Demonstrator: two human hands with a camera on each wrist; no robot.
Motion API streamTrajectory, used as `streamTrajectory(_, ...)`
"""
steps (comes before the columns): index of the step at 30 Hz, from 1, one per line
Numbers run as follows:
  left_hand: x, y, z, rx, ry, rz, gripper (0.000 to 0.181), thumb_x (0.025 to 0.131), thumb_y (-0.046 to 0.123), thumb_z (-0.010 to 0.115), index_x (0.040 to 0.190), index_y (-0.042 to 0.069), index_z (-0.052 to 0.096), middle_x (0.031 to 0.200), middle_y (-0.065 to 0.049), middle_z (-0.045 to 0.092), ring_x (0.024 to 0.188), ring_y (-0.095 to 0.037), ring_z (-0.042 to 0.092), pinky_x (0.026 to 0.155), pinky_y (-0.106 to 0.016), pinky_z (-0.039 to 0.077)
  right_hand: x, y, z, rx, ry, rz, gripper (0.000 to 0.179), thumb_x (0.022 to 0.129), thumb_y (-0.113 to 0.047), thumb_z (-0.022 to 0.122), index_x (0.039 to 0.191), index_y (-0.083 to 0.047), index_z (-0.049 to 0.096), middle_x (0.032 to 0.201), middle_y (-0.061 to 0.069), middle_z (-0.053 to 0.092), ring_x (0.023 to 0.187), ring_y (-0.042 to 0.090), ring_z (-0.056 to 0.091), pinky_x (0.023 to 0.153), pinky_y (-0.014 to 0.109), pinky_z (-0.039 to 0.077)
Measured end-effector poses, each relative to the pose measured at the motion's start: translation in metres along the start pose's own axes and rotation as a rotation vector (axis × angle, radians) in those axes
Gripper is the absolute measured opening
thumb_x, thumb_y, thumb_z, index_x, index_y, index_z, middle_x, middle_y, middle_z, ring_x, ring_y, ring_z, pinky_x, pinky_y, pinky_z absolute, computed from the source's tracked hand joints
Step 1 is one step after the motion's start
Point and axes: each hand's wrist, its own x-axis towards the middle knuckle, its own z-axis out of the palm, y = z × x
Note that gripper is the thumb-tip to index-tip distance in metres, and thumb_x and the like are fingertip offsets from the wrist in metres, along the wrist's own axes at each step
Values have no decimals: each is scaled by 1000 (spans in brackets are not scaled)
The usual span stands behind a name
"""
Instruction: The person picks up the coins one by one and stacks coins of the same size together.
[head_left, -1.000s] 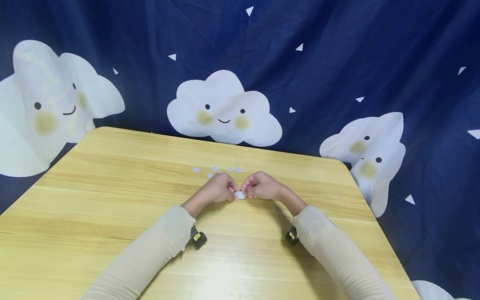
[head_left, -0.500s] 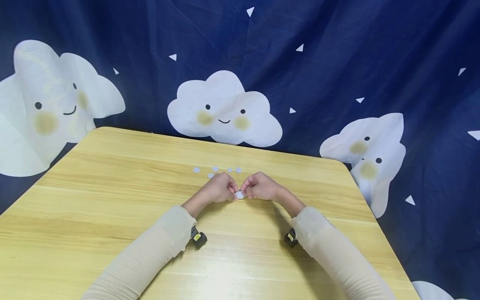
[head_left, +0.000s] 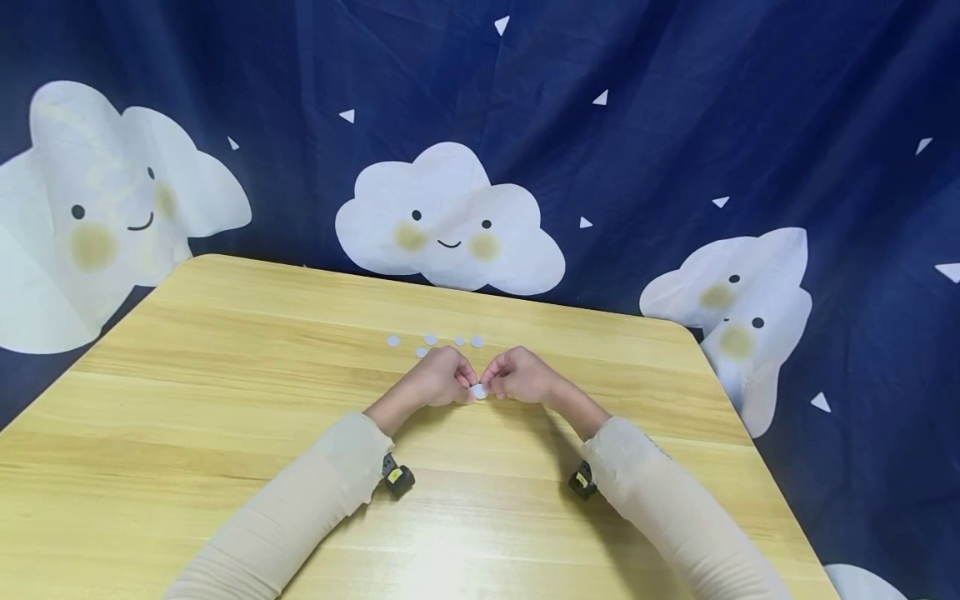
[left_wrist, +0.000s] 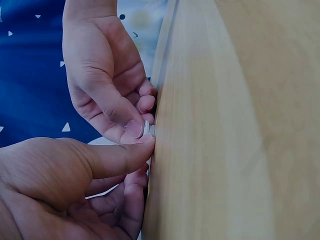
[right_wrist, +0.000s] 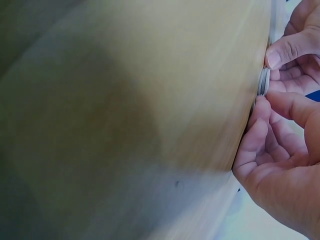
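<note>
In the middle of the wooden table, a small stack of silvery coins [head_left: 479, 391] sits between both hands. My left hand [head_left: 442, 375] holds the stack's left side with thumb and fingertips. From the opposite side, my right hand [head_left: 522, 374] pinches its edge. The wrist views show the layered coin edges close over the tabletop, seen as a thin stack [right_wrist: 263, 81] in the right one and partly covered by the thumbs in the left one, where a bit of the coins [left_wrist: 149, 128] shows. Both hands have curled fingers, with their fingertips nearly meeting.
Beyond the hands, several loose coins lie flat in a rough row, among them a left one [head_left: 393, 341] and a right one [head_left: 477, 342]. One coin [head_left: 422, 352] is partly behind the left hand. A dark blue cloud-patterned curtain [head_left: 637, 167] hangs past the table's [head_left: 225, 417] far edge.
The stacked coins showed an offset edge a second ago and now look more evenly lined up. My right hand has shifted very slightly left; the loose coins have stayed put.
</note>
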Motion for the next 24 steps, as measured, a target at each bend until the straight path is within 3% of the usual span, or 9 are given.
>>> streamTrajectory(15, 1, -2, 0, 25, 4, 2, 16, 79, -3, 83, 92, 4, 75, 78, -2, 67, 73, -14, 59, 68, -23, 50, -1, -6, 7, -43, 91, 42, 8, 90, 2, 67, 90, 0, 74, 69, 4, 65, 65, 13, 57, 62, 24, 47)
streamTrajectory(24, 0, 0, -2, 37, -2, -9, 18, 79, 0, 86, 94, 3, 76, 80, -1, 66, 74, -14, 59, 67, -23, 50, -3, -1, 1, 14, 35, 0, 14, 91, 6, 60, 95, 3, 73, 77, 6, 68, 70, 13, 58, 64, 24, 47)
